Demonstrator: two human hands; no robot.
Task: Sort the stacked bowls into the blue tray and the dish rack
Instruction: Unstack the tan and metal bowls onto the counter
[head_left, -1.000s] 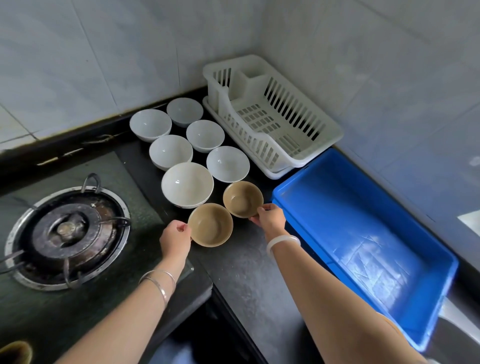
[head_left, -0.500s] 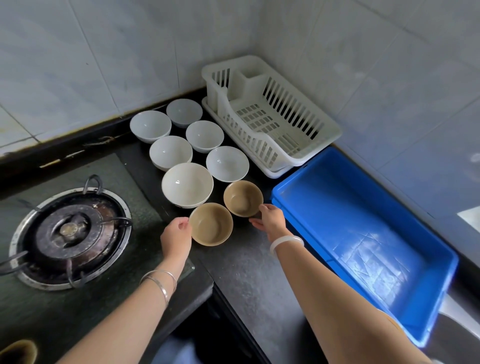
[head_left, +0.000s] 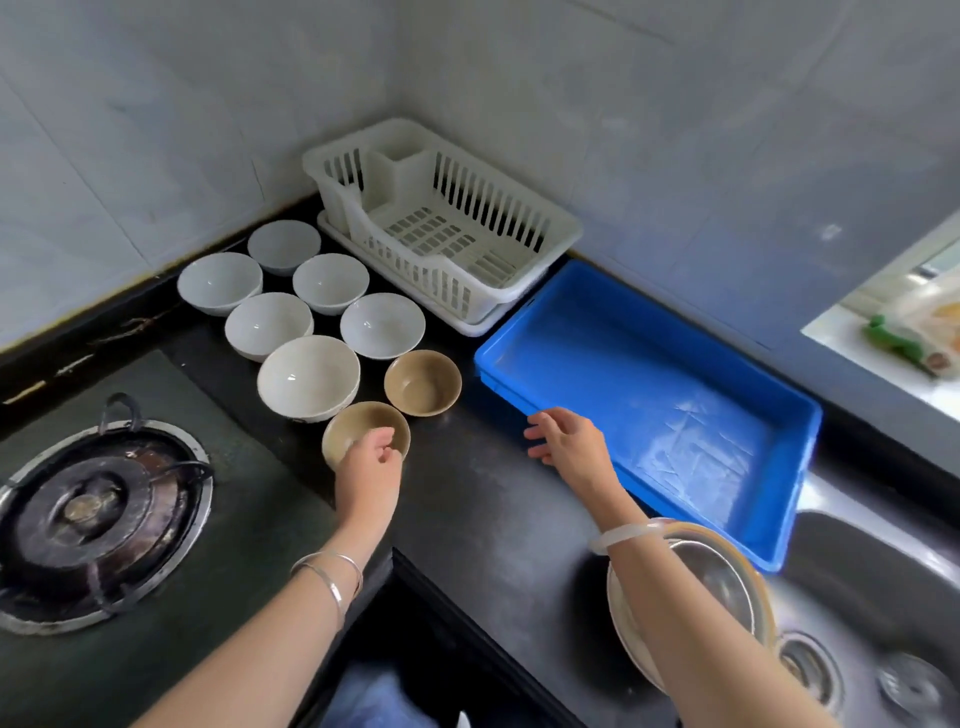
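Shifted since a second ago, on the left: left hand (head_left: 368, 467) gone from the left rim of the near brown bowl (head_left: 358, 423) to over its near rim, fingers curled down at the edge. Cannot tell whether pinching that rim or only hanging above it.

Shifted on the right: right hand (head_left: 569, 441) off the far brown bowl (head_left: 422, 382) and now apart from it. Fingers spread and relaxed, holding nothing, just beside the near left rim of the blue tray (head_left: 649, 364).

Reads as the far bowl let go where it stood, with the near one likely up next. Nothing sorted yet: no bowl in tray or rack.

Counted, left to right along the counter (head_left: 467, 519):
- One gas burner (head_left: 93, 509) by the left edge.
- Six white bowls (head_left: 308, 376) in a double row from the back wall toward the front, none stacked.
- Two brown bowls at the front end of that row, mouths up.
- One white dish rack (head_left: 457, 291) in the back corner.
- One blue tray just beside the rack, along the right side.
- One steel bowl (head_left: 722, 587) at the sink (head_left: 883, 571), front right corner.
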